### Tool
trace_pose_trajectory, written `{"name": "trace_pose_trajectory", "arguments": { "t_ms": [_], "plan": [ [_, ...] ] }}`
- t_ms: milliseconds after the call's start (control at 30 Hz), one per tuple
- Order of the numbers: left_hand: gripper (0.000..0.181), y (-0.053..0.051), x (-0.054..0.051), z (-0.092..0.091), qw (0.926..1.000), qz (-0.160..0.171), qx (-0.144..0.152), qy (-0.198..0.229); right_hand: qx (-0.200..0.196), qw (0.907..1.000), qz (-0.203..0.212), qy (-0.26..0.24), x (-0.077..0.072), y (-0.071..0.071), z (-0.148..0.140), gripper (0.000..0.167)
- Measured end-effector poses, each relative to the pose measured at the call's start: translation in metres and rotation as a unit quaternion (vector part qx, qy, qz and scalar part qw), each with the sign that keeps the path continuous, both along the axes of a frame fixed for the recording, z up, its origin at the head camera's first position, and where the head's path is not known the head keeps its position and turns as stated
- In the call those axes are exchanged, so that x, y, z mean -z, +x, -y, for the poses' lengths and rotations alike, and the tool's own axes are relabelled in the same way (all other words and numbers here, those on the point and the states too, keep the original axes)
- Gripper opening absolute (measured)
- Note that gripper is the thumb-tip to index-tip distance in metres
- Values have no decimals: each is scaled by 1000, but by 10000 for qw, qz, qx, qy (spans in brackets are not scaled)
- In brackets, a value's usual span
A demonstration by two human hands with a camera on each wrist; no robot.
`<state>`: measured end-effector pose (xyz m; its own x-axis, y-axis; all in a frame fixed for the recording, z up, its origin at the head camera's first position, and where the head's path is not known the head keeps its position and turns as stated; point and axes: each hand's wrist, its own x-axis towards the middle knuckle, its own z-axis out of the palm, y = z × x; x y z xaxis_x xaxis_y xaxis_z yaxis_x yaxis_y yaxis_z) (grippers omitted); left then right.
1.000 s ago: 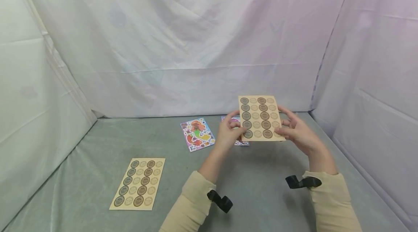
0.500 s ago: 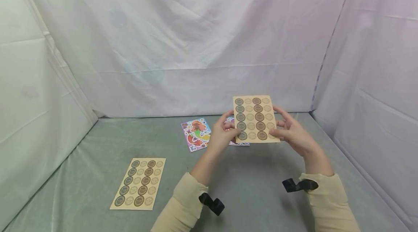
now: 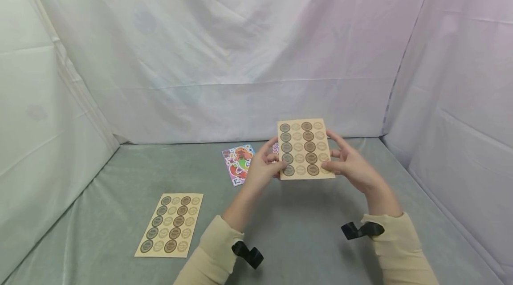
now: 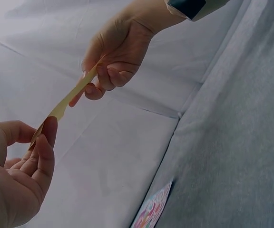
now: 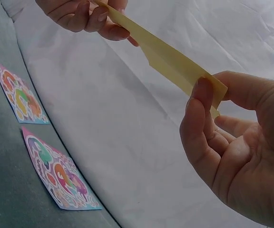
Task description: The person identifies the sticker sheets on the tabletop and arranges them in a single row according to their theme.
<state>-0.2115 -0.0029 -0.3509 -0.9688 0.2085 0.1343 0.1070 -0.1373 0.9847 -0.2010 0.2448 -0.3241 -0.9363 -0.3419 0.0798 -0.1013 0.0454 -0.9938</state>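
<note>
A tan sticker sheet (image 3: 304, 149) with rows of round brown and pale stickers is held up off the table, its printed face toward me. My left hand (image 3: 261, 170) pinches its lower left edge, thumb in front and fingers behind. At the lower right edge my right hand (image 3: 354, 170) pinches it the same way. Both wrist views show the sheet (image 4: 70, 97) nearly edge-on between the two hands. A matching sticker sheet (image 3: 170, 226) lies flat on the table at the left.
Two colourful cartoon sticker sheets lie near the back wall: one sheet (image 3: 236, 164) is partly behind my left hand, the other (image 5: 56, 173) mostly behind the held sheet. White cloth walls (image 3: 240, 53) enclose the grey-green table (image 3: 108, 178) at the back and sides.
Both hands have moved left and slightly down with the held sheet, which now covers more of the right cartoon sheet. The flat tan sheet on the table has stayed put.
</note>
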Motion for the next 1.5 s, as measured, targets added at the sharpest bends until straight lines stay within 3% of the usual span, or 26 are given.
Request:
{"name": "trace_pose_trajectory", "arguments": {
  "t_ms": [433,767,1200,1500],
  "plan": [
    [80,8,0,19,9993,124,316,158,-380,9992,-60,-111,2,2,12,99],
    [80,12,5,31,9995,160,272,-92,-427,9991,-24,-68,6,2,23,100],
    [82,19,7,44,9997,58,231,-94,-380,9992,22,114,7,7,36,100],
    [81,22,12,58,9995,-7,280,-111,-347,9992,47,187,10,11,48,92]
  ]
}}
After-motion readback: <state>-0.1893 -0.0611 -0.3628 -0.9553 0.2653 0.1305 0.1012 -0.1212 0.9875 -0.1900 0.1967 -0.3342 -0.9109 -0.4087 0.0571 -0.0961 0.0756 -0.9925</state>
